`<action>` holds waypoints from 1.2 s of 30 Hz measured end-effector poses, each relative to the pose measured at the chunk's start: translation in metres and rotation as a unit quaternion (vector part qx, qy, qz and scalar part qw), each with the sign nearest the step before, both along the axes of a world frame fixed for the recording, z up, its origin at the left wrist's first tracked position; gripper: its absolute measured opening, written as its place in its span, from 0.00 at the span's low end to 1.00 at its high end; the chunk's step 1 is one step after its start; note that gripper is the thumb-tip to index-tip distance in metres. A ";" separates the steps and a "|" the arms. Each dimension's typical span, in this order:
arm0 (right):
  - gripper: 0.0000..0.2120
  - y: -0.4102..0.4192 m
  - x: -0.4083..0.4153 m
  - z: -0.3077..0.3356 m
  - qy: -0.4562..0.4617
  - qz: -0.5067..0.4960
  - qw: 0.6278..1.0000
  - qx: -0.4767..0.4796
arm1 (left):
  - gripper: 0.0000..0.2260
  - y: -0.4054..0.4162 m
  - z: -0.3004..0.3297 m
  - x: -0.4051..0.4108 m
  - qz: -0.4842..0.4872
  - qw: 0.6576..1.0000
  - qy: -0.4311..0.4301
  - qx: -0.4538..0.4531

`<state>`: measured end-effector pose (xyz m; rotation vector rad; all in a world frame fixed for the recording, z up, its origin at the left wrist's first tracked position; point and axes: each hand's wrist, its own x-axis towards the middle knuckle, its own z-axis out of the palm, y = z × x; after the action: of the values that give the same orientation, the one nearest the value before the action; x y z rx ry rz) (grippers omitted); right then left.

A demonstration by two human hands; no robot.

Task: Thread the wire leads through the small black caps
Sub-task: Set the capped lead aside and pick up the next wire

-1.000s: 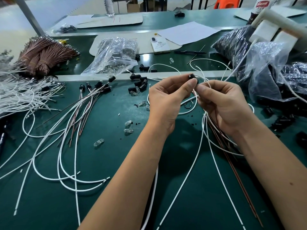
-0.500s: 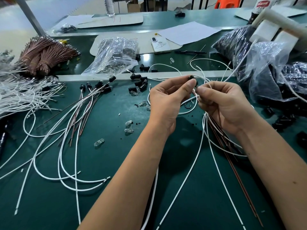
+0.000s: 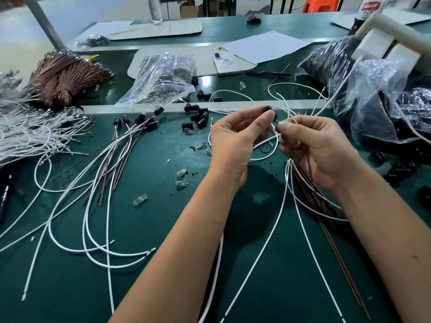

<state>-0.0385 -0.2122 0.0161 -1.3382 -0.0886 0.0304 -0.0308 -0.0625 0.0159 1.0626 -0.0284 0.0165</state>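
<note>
Black cap (image 3: 268,108) pinched at fingertips of left hand (image 3: 235,143), raised above green worktop (image 3: 163,229) middle. Right hand (image 3: 319,148) pinches wire leads (image 3: 300,173) just beside cap; white and brown strands trail toward near edge. Loose caps (image 3: 198,118) near far edge.

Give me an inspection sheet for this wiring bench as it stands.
Surface: green mat, specked with black bits.
Job's things: left hand pinches a small black cap; right hand pinches wire leads just below it. Finished capped leads fan out at left; loose black caps lie behind.
Clutter: clear bulbs, plastic bag of parts, bags of black parts, brown wire bundles, phone, pen, paper sheet.
Grippers: both hands hold work.
Cables: white wire heap at far left; white and brown leads trail under the right hand.
Surroundings: second bench, water bottle, orange stool.
</note>
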 end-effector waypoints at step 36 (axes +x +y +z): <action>0.04 0.001 -0.002 0.001 -0.027 -0.036 0.999 -0.027 | 0.05 -0.006 -0.004 0.002 0.002 1.000 -0.018 -0.007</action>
<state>-0.0402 -0.2109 0.0166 -1.3964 -0.0857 -0.0637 -0.0290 -0.0684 0.0115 1.0478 -0.0574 0.0394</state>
